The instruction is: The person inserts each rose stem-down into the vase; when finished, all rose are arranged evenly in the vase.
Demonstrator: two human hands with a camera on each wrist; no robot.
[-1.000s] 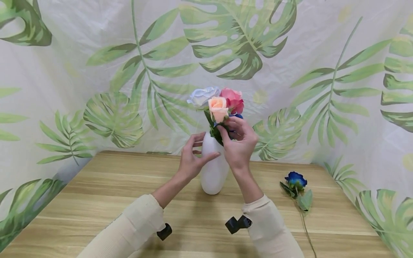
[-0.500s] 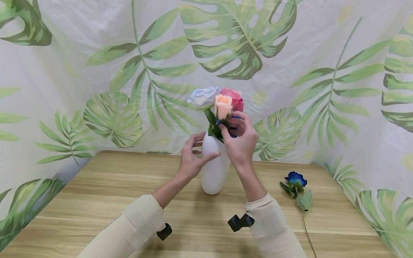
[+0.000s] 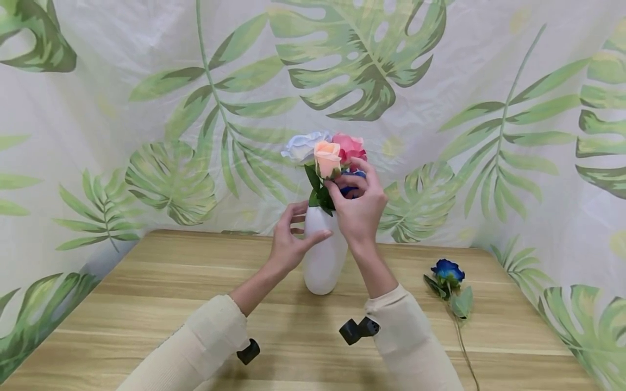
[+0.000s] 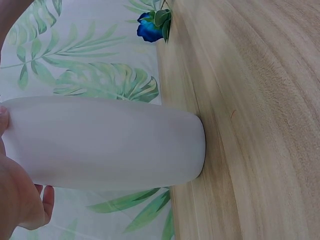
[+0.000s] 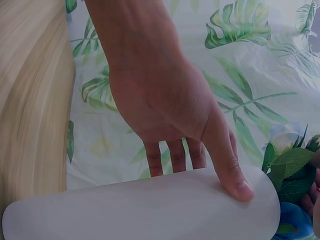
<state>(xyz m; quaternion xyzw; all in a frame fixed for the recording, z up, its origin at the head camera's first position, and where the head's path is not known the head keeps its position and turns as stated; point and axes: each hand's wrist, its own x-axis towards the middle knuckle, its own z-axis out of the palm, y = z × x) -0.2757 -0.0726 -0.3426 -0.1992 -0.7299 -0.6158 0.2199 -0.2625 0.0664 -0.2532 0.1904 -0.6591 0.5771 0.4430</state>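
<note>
White vase [image 3: 324, 258] stands at frame centre on the wooden table [image 3: 146, 304] — left hand [image 3: 288, 244] curled round its neck, right hand [image 3: 359, 209] pinching a blue rose [image 3: 353, 182] among three seated blooms; one blue rose [image 3: 447, 271] lies unplaced, lower right.

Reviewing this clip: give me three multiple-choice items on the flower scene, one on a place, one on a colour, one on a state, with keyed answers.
1. Where does the loose blue rose lie?
A. on the wooden table, to the right of the vase
B. inside the vase
C. in the left hand

2. What colour is the oval ceramic vase?
A. green
B. white
C. black

3. How does the vase stand?
A. tipped on its side
B. lifted off the table
C. upright on the table

Answers: 1 A, the head view shows it lying apart from the vase; 2 B, its body is plain white; 3 C, its base rests on the table while the left hand holds its side.
</note>
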